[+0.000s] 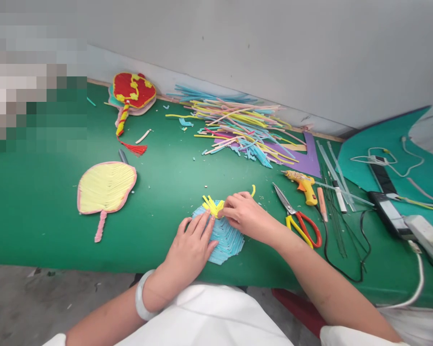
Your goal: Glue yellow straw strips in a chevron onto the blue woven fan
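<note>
A blue leaf-shaped panel of pipe cleaners laid side by side [225, 242] lies on the green table in front of me. Short yellow pipe cleaners [210, 205] fan out over its far edge. My left hand [193, 242] rests flat on the panel's left part, fingers stretched, tips by the yellow pieces. Bent over the far right part, my right hand [243, 214] pinches a yellow pipe cleaner [253, 191], whose free end sticks up behind the knuckles. The fingertips partly hide where that piece meets the panel.
Yellow-and-red-handled scissors [298, 218] and a yellow glue gun [301, 185] lie to the right, near wires and a power bank [391, 216]. A heap of coloured pipe cleaners [234, 120] is at the back. Leftward are a yellow fan [106, 187] and a red fan [130, 89].
</note>
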Action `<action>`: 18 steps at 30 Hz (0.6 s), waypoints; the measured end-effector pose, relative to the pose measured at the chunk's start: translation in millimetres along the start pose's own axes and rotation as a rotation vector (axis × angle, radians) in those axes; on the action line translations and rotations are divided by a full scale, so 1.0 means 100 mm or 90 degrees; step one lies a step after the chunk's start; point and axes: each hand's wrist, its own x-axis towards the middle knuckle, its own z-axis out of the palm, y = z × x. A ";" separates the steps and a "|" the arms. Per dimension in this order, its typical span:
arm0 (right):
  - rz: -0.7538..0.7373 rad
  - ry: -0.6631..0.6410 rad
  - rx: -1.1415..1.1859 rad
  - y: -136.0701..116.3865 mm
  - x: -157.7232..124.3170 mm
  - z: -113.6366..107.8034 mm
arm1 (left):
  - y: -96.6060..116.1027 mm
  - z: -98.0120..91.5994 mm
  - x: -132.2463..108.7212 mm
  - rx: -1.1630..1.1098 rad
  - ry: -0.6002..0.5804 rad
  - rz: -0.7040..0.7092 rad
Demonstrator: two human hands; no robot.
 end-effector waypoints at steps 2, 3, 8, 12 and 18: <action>-0.006 -0.005 -0.015 0.00 0.02 -0.01 | 0.00 0.01 0.00 0.001 -0.004 0.001; -0.008 -0.007 -0.020 0.00 0.03 -0.01 | 0.00 0.01 0.00 0.002 -0.005 0.001; -0.023 -0.014 -0.036 0.01 0.06 -0.02 | 0.00 0.02 -0.01 0.005 -0.008 -0.003; -0.031 -0.016 -0.056 0.02 0.06 -0.02 | 0.01 0.00 -0.01 0.007 -0.012 -0.005; -0.041 0.000 -0.072 0.01 0.06 0.00 | 0.01 -0.01 0.00 0.007 -0.008 -0.001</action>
